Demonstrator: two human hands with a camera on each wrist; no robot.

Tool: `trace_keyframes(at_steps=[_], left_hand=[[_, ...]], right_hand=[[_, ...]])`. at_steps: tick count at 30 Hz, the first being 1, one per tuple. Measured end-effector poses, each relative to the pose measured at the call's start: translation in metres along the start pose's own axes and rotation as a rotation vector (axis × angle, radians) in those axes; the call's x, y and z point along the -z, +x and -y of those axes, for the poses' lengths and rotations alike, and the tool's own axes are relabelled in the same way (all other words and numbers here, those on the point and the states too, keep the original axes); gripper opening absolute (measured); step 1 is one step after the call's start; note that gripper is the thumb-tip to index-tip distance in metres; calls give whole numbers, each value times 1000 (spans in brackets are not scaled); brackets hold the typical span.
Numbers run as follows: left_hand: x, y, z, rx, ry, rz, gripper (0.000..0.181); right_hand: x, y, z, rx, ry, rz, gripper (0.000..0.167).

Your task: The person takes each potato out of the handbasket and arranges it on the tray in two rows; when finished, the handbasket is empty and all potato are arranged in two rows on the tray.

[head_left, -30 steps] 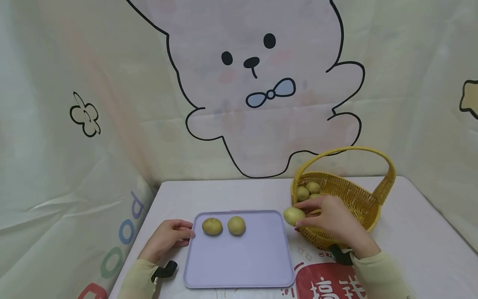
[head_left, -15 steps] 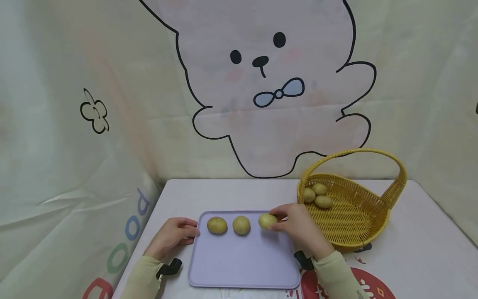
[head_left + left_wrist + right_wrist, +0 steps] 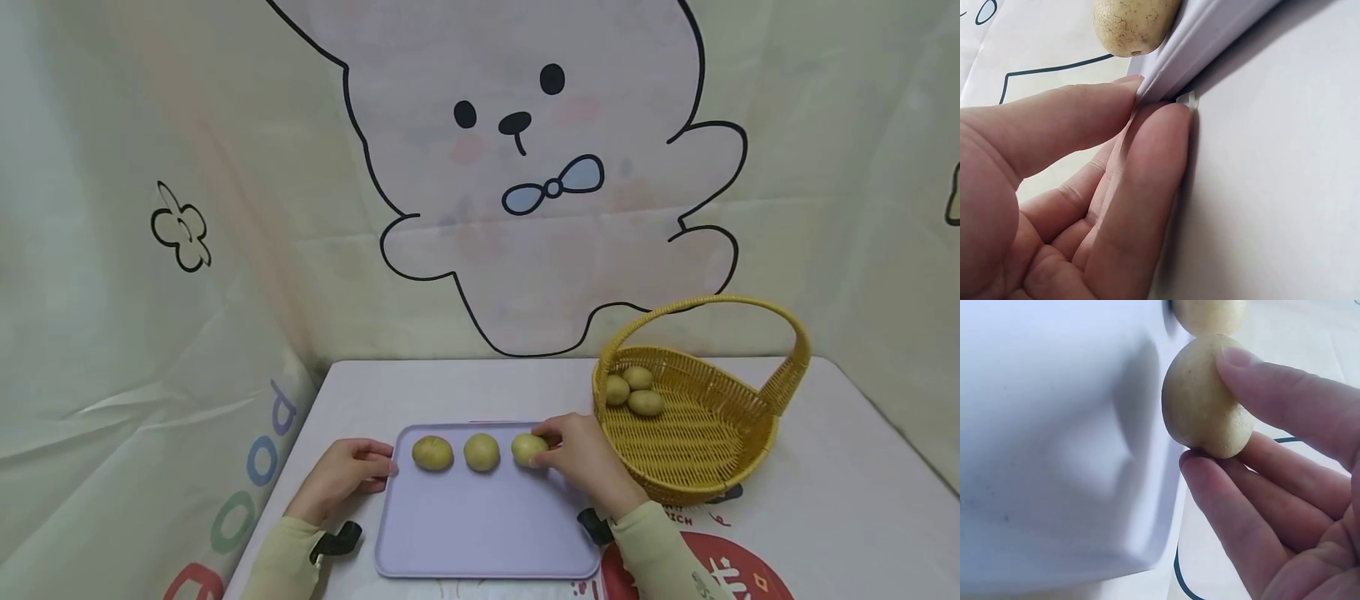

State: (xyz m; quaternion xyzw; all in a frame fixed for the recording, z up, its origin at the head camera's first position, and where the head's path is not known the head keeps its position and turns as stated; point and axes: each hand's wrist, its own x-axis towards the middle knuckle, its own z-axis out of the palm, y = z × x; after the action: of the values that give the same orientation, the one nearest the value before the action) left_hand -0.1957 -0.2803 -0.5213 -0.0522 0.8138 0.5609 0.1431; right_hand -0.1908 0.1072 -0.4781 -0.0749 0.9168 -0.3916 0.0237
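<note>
My right hand (image 3: 591,460) pinches a potato (image 3: 527,451) between thumb and fingers, over the back right part of a pale purple tray (image 3: 487,533). Close up in the right wrist view, the thumb presses one side of this potato (image 3: 1197,400) while fingertips hold its lower end. Two more potatoes, the left one (image 3: 432,453) and the middle one (image 3: 482,452), lie along the tray's back edge, forming a row with the held one. At the tray's left side, my left hand (image 3: 339,477) grips the rim (image 3: 1194,40) between thumb and forefinger.
Right of the tray stands a yellow wicker basket (image 3: 686,450) with a tall arched handle; several potatoes (image 3: 645,403) sit at its left end. A white cloth (image 3: 847,492) with red print covers the table. A cartoon-printed curtain (image 3: 337,317) hangs behind.
My right hand has carried its potato leftward from beside the basket to over the tray, then slightly further left and lower. My left hand stays at the rim. The head view has shifted slightly.
</note>
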Motion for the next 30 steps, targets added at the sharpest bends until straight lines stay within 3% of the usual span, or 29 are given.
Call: trace_keyframes(at_steps=[30], left_hand=[[0, 0, 0, 14, -12, 2, 39]], right_hand=[[-2, 2, -1, -14, -56, 9, 38]])
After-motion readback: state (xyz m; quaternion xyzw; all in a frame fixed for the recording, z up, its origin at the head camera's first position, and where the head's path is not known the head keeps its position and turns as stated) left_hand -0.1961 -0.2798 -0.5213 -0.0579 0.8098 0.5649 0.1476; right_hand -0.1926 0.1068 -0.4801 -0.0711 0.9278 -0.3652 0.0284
